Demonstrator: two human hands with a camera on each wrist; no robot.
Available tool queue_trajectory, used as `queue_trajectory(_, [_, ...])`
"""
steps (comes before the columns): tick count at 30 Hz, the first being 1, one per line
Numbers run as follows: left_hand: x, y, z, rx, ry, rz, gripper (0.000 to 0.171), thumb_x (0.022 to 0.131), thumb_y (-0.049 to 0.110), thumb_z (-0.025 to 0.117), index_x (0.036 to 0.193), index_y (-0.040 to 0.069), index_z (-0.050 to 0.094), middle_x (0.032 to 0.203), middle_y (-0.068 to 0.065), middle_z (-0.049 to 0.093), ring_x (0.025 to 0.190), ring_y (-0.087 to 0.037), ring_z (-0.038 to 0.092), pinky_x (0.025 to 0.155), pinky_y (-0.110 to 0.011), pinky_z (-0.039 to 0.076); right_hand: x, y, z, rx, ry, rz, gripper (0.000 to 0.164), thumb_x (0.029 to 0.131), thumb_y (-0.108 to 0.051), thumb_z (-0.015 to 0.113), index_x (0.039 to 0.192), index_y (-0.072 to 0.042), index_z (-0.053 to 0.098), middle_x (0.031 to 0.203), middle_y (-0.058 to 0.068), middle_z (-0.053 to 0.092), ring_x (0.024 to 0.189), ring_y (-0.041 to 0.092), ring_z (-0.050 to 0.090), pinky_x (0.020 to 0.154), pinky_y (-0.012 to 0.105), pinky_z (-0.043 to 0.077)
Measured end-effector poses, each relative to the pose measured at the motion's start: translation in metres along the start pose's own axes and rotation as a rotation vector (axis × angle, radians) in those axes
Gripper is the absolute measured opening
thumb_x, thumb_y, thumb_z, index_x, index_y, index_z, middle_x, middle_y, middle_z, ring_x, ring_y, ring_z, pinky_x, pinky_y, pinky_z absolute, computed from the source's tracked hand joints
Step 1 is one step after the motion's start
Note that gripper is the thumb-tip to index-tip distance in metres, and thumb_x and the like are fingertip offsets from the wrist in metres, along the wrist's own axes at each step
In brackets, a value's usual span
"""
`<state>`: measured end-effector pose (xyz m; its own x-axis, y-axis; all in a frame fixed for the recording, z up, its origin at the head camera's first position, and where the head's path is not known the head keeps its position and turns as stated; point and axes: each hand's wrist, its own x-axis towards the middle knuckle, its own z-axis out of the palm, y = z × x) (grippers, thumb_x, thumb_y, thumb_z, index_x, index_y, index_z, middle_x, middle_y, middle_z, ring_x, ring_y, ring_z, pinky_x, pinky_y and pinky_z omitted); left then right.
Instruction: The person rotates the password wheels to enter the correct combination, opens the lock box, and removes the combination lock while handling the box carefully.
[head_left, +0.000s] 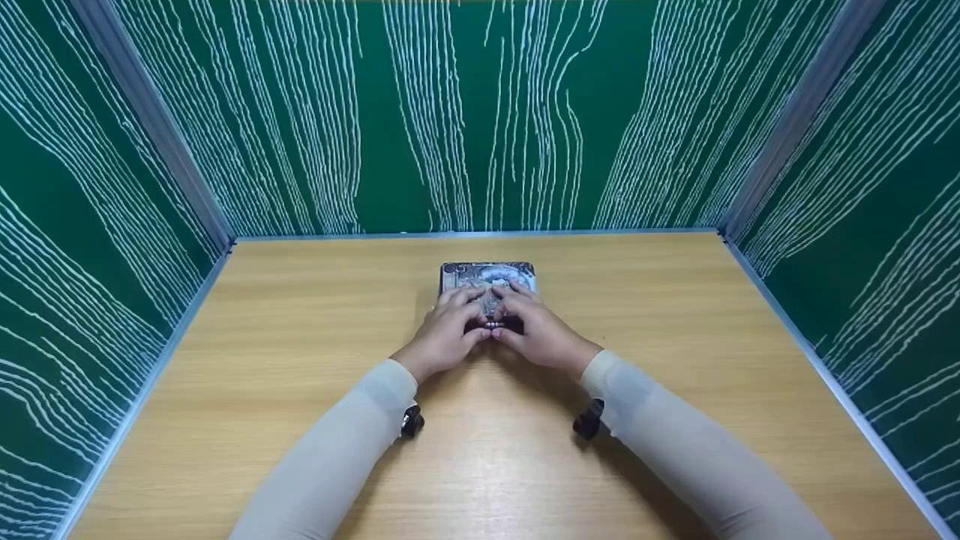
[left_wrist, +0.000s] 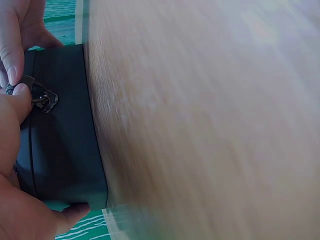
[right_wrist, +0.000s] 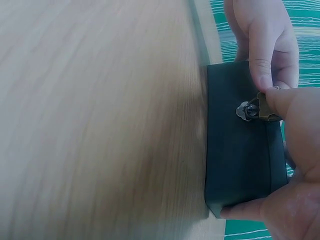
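A small box with a patterned lid (head_left: 480, 274) sits on the table, its dark front side (left_wrist: 65, 135) facing me. On that front is a metal clasp (right_wrist: 256, 111) at the seam between lid and body. My left hand (head_left: 448, 334) holds the box from the left, fingers across the lid and one along the end, thumb on the clasp. From the right, my right hand (head_left: 546, 334) grips it the same way, its thumb at the clasp beside the left one. The hands hide the lid's near part.
The box stands in the middle of a wooden table (head_left: 300, 300), toward the back. Green panels with white wavy lines (head_left: 405, 112) rise behind and at both sides, joined by grey corner posts (head_left: 795, 112).
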<state>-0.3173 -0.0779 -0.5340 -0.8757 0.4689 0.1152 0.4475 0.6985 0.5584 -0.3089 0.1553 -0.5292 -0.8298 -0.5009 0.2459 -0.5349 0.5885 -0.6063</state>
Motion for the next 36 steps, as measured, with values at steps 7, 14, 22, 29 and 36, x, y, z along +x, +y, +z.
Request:
queue_trajectory(7, [0.0,0.0004,0.0004,0.001,0.002,-0.001,0.014,0.112,0.032,0.072,0.113,0.018,0.076,0.186,0.002,0.038,0.177,-0.032,0.021,0.141,-0.068,0.023,-0.0008,-0.0019,-0.0012,-0.007,-0.006,0.013,0.013,0.109,-0.017,0.077,0.116,-0.008,0.071,0.181,0.018,0.044,0.175,0.051,0.021,0.141,0.071,0.019])
queue_trajectory(14, [-0.001,0.0017,0.0002,-0.002,0.004,-0.006,0.014,0.112,0.031,0.073,0.112,0.018,0.076,0.186,0.003,0.038,0.177,-0.033,0.022,0.141,-0.068,0.023,-0.0016,-0.0032,-0.0017,0.002,-0.005,0.027,0.011,0.108,-0.017,0.076,0.115,-0.01,0.072,0.181,0.016,0.044,0.175,0.051,0.02,0.141,0.073,0.017])
queue_trajectory(22, [-0.0011,0.001,0.0,-0.002,0.008,0.005,0.013,0.112,0.031,0.073,0.112,0.018,0.076,0.185,0.003,0.039,0.176,-0.033,0.022,0.14,-0.07,0.024,-0.0009,-0.0036,-0.002,0.013,-0.018,0.059,0.03,0.108,-0.021,0.078,0.133,-0.009,0.07,0.184,0.014,0.041,0.177,0.048,0.016,0.14,0.071,0.019])
queue_trajectory(29, [-0.0008,-0.0006,0.0002,-0.007,0.008,0.013,0.013,0.112,0.03,0.072,0.112,0.018,0.075,0.185,0.003,0.04,0.175,-0.033,0.023,0.137,-0.074,0.027,-0.0016,-0.0026,-0.0016,0.002,-0.002,0.01,0.018,0.107,-0.015,0.078,0.12,-0.009,0.067,0.18,0.021,0.044,0.174,0.054,0.02,0.14,0.073,0.019])
queue_trajectory(36, [-0.0006,-0.0009,0.0002,-0.004,0.005,0.01,0.013,0.112,0.031,0.073,0.112,0.018,0.074,0.185,0.004,0.039,0.176,-0.033,0.023,0.137,-0.073,0.027,-0.0017,-0.0035,-0.0015,0.021,0.008,-0.002,0.015,0.106,-0.012,0.079,0.116,-0.01,0.069,0.179,0.022,0.046,0.174,0.055,0.021,0.139,0.075,0.019])
